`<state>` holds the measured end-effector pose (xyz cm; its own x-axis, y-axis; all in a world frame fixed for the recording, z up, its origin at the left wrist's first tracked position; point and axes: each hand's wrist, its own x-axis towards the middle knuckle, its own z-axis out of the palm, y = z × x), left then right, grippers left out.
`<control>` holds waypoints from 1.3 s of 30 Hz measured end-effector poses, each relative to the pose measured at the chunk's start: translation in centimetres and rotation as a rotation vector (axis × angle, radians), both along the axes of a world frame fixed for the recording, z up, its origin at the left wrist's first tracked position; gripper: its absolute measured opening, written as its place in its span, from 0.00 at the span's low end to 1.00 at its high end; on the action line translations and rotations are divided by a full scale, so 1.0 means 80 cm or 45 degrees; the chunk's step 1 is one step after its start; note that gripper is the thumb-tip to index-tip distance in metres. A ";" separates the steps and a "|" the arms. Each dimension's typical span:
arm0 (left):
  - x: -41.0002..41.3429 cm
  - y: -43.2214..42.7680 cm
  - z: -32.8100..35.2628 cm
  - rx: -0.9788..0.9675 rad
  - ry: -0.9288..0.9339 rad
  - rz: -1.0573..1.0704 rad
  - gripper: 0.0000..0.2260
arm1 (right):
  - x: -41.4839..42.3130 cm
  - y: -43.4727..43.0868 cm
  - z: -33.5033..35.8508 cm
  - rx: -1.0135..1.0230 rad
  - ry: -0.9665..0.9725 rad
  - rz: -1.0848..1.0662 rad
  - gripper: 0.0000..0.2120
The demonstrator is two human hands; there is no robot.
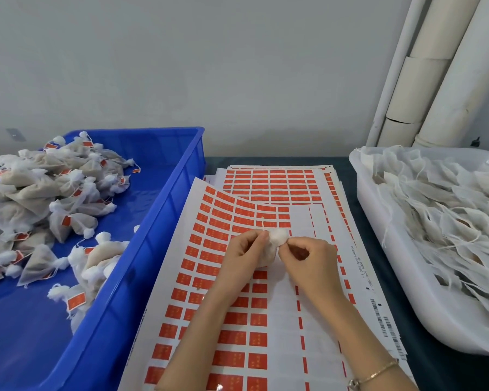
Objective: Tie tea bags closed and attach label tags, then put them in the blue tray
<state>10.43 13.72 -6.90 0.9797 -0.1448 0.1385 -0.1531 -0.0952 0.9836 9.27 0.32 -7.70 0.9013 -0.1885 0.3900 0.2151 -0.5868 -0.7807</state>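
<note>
My left hand (244,249) and my right hand (312,256) hold one white tea bag (277,239) between them, above the sheets of red label stickers (229,221). Both hands pinch at the bag's gathered top, and a thin string end sticks up beside my left fingers. The bag's body is mostly hidden behind my fingers. On the left stands the blue tray (158,221), holding a pile of tied tea bags with red tags (40,198). A white tray (378,215) on the right holds several untied tea bags (449,210).
The sticker sheets lie stacked on a dark table (463,373) between the two trays. The top sheet curls up at its far left corner. Pale pipes (424,74) lean against the grey wall at the back right. A thin bracelet sits on my right wrist.
</note>
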 end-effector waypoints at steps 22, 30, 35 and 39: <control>-0.002 0.009 0.011 0.029 -0.025 0.156 0.06 | 0.005 -0.003 -0.007 0.015 -0.128 0.088 0.10; -0.001 0.015 0.010 -0.101 0.114 0.055 0.06 | -0.004 -0.002 0.001 -0.081 -0.383 0.231 0.12; 0.000 0.016 0.009 -0.067 0.121 0.027 0.06 | -0.006 -0.004 0.005 -0.085 -0.377 0.291 0.12; -0.003 0.017 0.015 -0.086 0.126 -0.059 0.07 | -0.008 -0.005 0.007 -0.111 -0.353 0.331 0.12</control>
